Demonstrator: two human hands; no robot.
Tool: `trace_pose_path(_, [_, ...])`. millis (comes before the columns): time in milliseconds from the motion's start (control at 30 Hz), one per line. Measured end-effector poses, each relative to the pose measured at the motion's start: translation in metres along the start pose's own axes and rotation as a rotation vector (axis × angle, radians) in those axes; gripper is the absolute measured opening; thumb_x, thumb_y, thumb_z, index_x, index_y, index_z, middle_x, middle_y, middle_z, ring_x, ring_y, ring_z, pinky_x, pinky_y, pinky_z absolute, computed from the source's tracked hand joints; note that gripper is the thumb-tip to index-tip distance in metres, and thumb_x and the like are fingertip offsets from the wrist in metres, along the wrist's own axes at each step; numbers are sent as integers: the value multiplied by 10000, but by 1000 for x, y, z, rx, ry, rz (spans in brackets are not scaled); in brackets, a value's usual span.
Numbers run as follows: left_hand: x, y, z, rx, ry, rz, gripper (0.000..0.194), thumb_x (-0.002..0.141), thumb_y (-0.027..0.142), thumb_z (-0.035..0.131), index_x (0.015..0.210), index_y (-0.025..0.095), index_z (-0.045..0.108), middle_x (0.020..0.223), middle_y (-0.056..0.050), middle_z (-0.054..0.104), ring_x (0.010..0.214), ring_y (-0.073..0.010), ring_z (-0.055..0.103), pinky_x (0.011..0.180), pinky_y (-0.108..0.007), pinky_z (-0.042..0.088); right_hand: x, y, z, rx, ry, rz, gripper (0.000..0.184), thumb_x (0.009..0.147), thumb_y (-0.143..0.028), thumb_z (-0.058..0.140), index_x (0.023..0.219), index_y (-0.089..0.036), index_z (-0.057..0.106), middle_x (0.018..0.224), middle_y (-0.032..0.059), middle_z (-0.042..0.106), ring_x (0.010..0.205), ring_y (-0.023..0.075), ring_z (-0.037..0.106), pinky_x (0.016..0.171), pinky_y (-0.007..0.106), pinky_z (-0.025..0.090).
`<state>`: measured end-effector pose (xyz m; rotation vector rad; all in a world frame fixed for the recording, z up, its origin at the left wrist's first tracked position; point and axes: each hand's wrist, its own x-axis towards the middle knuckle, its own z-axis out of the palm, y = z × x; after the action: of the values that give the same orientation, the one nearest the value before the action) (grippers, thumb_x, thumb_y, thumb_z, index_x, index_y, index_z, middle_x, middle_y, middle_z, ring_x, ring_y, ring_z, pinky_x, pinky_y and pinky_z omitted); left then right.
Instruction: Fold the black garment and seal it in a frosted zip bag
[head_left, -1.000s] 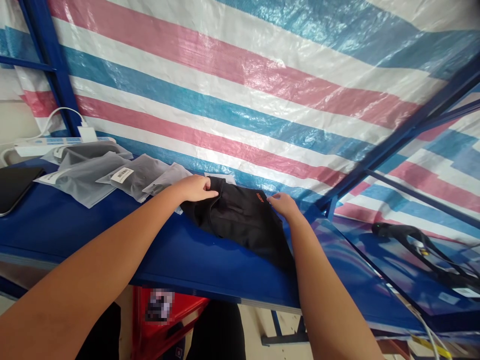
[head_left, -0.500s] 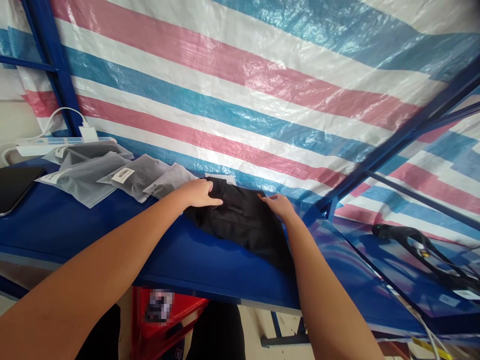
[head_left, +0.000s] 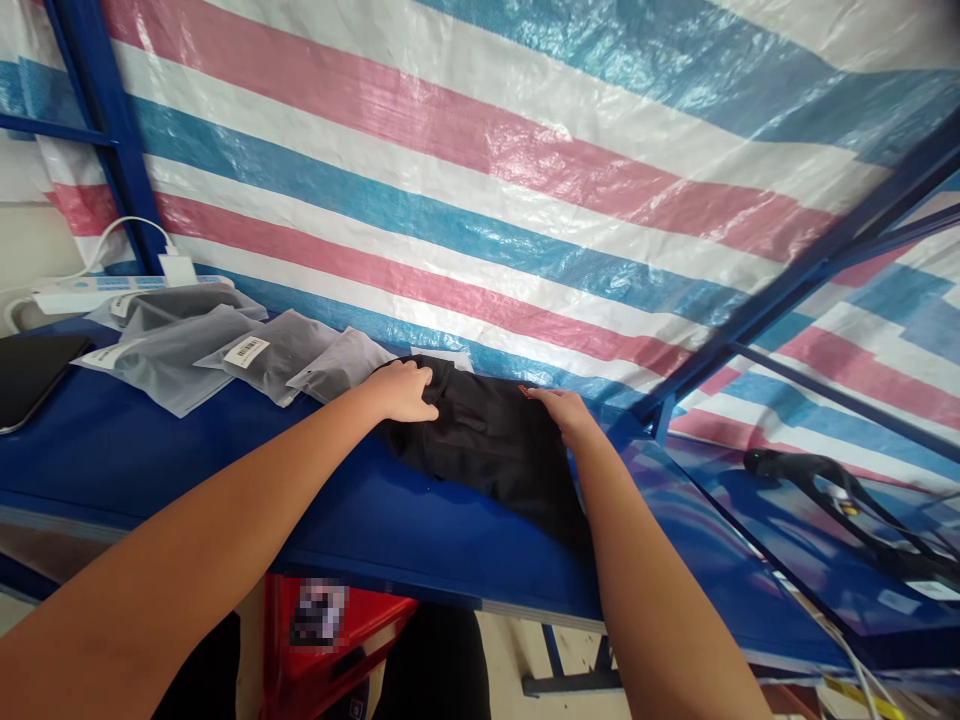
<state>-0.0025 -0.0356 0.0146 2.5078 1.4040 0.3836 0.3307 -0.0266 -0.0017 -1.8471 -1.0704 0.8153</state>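
Lying on the blue table (head_left: 345,520), the black cloth (head_left: 502,445) spans the gap between both hands. The left hand (head_left: 403,390) rests on its left end, thumb apart from the fingers; whether fabric is gripped there cannot be told. The right hand (head_left: 568,412) pinches the far right corner beside orange lettering (head_left: 523,390). Uneven pull could skew the layers or set creases, since the fabric appears soft and slack; the table's smooth top may let it slide. Adjacent left: frosted, limp plastic bags (head_left: 178,365) with white labels (head_left: 246,351). Behind: glossy, wrinkled striped sheeting (head_left: 450,200).
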Motion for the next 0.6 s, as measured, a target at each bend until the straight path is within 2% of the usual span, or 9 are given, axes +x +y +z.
trace_pose_path(100, [1,0,0,-19,52,10,446,742,425,629,1141,227,637,1204,-131,642,1047,-339,621,771,-387,500,-1,-2,0,52,27,17,245,683,-359,763,861,-195,729,881,103,749,806,296,712,633,373,579])
trace_pose_path(233, [6,-3,-3,-24,212,-53,163,774,279,577,899,219,663,969,-105,703,868,-307,659,661,-369,482,0,-1,2,74,57,-13,190,713,-328,728,852,-199,729,843,99,745,794,299,711,620,367,573])
trace_pose_path(300, [8,-6,-5,-44,334,-84,140,799,265,547,869,223,661,904,-92,707,858,-309,657,665,-375,485,2,0,1,82,66,-36,188,729,-343,711,848,-197,724,828,97,741,789,297,709,627,366,571])
trace_pose_path(400, [12,-9,-10,-141,501,-114,165,825,235,519,912,231,659,925,-71,715,910,-295,654,751,-376,509,7,2,0,64,107,-68,210,735,-367,703,849,-191,719,828,88,737,810,296,705,665,371,574])
trace_pose_path(533, [17,-12,-14,-389,655,-143,190,835,185,504,975,229,625,1037,-47,706,1000,-247,647,877,-343,508,9,-1,-1,106,180,-133,283,764,-396,668,925,-167,709,879,90,737,822,279,701,689,358,577])
trace_pose_path(600, [20,-13,-15,-523,720,-146,189,833,163,496,983,224,594,1057,-40,693,1019,-219,643,903,-318,500,7,-5,-3,75,195,-235,339,824,-420,588,992,-146,695,894,107,740,795,271,700,666,356,576])
